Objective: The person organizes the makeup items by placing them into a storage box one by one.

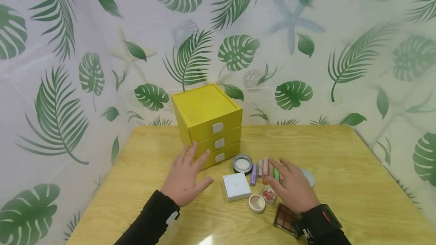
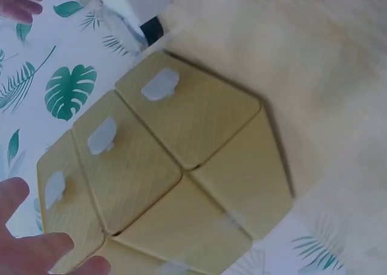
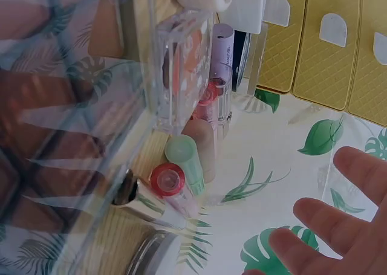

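Observation:
My left hand (image 1: 185, 177), fingers spread and holding nothing, hovers by the front left of a yellow three-drawer box (image 1: 207, 109) with white tabs (image 1: 218, 127). My right hand (image 1: 294, 184) is over the cosmetics, its fingers apart and nothing in them. Under and beside it are several lip tubes, among them a purple tube (image 1: 253, 174), a pink tube (image 1: 265, 165) and a green tube (image 3: 185, 160). Nearer me lie a brown eyeshadow palette (image 1: 285, 217), a red blush compact (image 1: 268, 194) and a round tricolour compact (image 1: 257, 203). All three drawers look closed.
A white square box (image 1: 236, 186) lies before the drawers, with a round clear-lidded powder case (image 1: 242, 163) behind it. A pale round disc (image 1: 308, 177) is partly behind my right hand. Leaf-print cloth (image 1: 293, 67) hangs behind the wooden table (image 1: 354, 184).

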Available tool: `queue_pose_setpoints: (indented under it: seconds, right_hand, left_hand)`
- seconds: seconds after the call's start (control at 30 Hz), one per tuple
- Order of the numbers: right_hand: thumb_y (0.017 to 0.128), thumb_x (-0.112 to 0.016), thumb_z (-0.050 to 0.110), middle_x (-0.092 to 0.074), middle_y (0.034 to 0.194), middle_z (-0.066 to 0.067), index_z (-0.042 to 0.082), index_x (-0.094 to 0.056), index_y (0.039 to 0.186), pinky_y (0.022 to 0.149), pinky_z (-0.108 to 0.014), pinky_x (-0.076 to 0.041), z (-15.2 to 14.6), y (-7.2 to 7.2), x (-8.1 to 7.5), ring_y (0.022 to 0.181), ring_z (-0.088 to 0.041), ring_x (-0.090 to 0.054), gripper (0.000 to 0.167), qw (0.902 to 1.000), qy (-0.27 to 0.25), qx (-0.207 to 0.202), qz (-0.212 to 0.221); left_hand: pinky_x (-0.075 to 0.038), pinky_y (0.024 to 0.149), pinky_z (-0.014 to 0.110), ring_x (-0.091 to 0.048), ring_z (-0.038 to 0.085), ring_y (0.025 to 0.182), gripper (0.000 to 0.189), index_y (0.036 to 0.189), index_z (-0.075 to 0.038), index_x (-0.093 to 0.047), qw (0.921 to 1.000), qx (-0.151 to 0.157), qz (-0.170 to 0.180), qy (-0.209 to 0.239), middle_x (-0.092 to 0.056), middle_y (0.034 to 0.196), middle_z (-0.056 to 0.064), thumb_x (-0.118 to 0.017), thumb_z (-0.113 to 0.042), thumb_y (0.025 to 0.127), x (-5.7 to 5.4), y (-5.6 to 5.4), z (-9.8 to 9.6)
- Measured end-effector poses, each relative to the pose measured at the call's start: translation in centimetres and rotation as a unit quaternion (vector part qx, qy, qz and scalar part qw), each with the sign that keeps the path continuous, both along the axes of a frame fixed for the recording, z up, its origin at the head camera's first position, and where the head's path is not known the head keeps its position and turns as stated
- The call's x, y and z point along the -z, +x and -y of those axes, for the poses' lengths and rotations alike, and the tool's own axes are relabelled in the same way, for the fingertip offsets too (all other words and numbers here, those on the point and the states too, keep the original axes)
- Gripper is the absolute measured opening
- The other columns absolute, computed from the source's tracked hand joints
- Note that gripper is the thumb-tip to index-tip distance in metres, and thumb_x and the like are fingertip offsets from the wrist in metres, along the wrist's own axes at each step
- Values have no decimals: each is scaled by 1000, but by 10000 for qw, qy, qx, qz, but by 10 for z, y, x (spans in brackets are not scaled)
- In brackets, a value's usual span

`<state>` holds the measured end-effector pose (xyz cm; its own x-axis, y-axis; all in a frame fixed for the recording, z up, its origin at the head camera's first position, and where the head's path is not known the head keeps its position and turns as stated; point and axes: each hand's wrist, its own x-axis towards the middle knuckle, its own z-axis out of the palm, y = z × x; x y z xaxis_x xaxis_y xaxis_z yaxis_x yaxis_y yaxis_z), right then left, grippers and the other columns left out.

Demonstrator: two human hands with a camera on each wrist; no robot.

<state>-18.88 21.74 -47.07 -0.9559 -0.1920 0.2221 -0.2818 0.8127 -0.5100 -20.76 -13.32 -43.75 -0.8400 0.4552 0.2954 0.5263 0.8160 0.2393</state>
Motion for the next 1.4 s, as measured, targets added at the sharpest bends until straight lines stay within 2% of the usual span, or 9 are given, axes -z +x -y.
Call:
queue_pose_setpoints:
  seconds: [0.17, 0.4, 0.6, 0.73, 1.0, 1.13, 1.4]
  right_hand:
    - [105, -51, 46, -34, 154, -31, 10, -42, 155, 105, -69, -33, -1, 1, 3, 137, -56, -33, 62, 9999, -112, -55, 88]
    - [105, -53, 44, -36, 152, -33, 10, -42, 155, 101, -70, -36, -2, 2, 6, 135, -57, -35, 61, 9998, -140, -97, 91]
    - [105, -49, 50, -34, 153, -32, 11, -41, 156, 98, -69, -41, -4, 2, 9, 136, -57, -35, 65, 9992, -219, -60, 323]
    - [105, -48, 53, -35, 153, -32, 8, -43, 154, 97, -67, -42, -5, 3, 10, 135, -57, -36, 67, 9991, -240, -80, 347]
    - [105, -49, 50, -35, 154, -31, 5, -45, 152, 100, -65, -41, -7, 4, 13, 137, -56, -35, 65, 9989, -280, -100, 367]
    - [105, -51, 46, -35, 153, -31, 4, -47, 150, 96, -60, -47, -6, 4, 14, 132, -54, -43, 62, 9989, -294, -96, 352]
    - [105, -50, 48, -34, 154, -32, 4, -48, 150, 92, -59, -50, -5, 3, 18, 131, -53, -45, 63, 9983, -386, -84, 418]
  left_hand:
    - [-25, 112, 66, -15, 44, 150, 74, 160, -24, -33, 9999, 60, -159, -25, -13, 167, 18, -56, -57, 99, -17, -4, 6]
    - [-21, 115, 64, -14, 44, 150, 74, 161, -22, -33, 9994, 51, -319, -125, -13, 167, 19, -58, -54, 99, -43, -14, 12]
    - [-16, 117, 65, -8, 44, 151, 75, 162, -22, -29, 9997, 14, -208, -114, -9, 167, 18, -55, -55, 100, -64, -30, 15]
    - [-15, 116, 65, -7, 45, 151, 77, 163, -23, -26, 9997, -117, -79, -200, -8, 168, 18, -54, -58, 99, -74, -43, 14]
    - [-10, 118, 63, -3, 43, 152, 77, 163, -23, -26, 9985, -324, 258, -357, -8, 168, 16, -48, -61, 100, -83, -64, 11]
    - [-9, 119, 62, -3, 42, 153, 74, 162, -21, -27, 9977, -379, 455, -333, -7, 168, 16, -45, -60, 102, -89, -74, 8]
    - [-9, 119, 62, -1, 42, 153, 74, 161, -23, -31, 9924, -669, 951, -395, -6, 169, 15, -39, -65, 101, -96, -95, 4]
